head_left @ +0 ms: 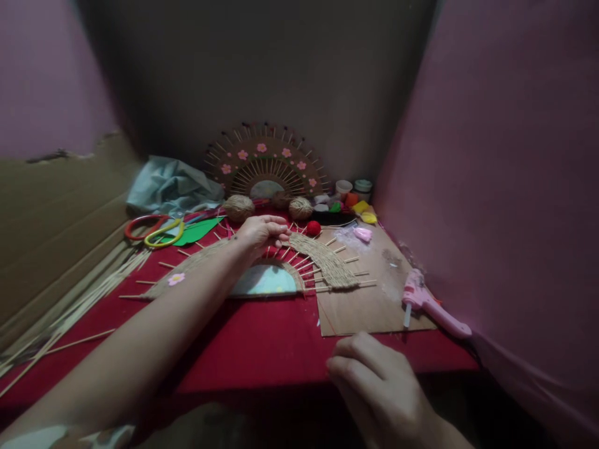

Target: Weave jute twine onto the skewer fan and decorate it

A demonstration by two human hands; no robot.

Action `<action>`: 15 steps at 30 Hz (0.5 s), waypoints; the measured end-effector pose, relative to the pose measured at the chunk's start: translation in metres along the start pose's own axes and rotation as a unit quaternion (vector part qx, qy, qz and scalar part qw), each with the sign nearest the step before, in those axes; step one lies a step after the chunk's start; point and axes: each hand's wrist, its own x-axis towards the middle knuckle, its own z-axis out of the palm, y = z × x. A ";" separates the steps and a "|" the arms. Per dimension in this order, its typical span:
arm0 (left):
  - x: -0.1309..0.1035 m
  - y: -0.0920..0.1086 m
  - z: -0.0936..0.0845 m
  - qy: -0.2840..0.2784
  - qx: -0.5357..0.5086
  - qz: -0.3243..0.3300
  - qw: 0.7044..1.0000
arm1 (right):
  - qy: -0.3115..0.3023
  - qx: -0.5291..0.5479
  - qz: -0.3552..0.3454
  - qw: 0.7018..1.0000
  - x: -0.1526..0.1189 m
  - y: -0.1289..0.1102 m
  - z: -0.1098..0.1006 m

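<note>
A half-round fan of thin sticks woven with tan twine lies on the red cloth, with a pale blue half-disc at its centre. A pink flower sits on its left side. My left hand reaches over the top of the fan, fingers bent and close together; what they hold, if anything, is hidden. A ball of red yarn is just right of it. Near the table's front edge, my right hand is closed in a pinch. A fine red thread runs from the fan towards it.
A finished-looking flowered fan leans against the back wall, behind twine balls. Scissors and green sheet lie left, near long sticks. A pink glue gun rests on the brown board at right.
</note>
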 end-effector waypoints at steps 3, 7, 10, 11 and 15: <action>-0.003 0.003 -0.006 0.002 0.058 0.042 0.997 | 0.023 -0.001 0.007 1.000 0.002 0.001 0.003; -0.009 0.012 -0.016 0.018 0.101 0.100 0.990 | 0.031 -0.044 0.038 0.998 0.007 0.004 -0.004; -0.012 0.019 -0.027 0.031 0.117 0.135 0.983 | 0.015 -0.084 0.052 0.995 0.012 0.012 -0.013; -0.013 0.021 -0.030 0.037 0.123 0.149 0.981 | 0.003 -0.089 0.064 0.994 0.014 0.016 -0.017; -0.018 0.027 -0.043 0.059 0.152 0.225 0.960 | -0.014 -0.045 0.175 0.984 0.035 0.036 -0.027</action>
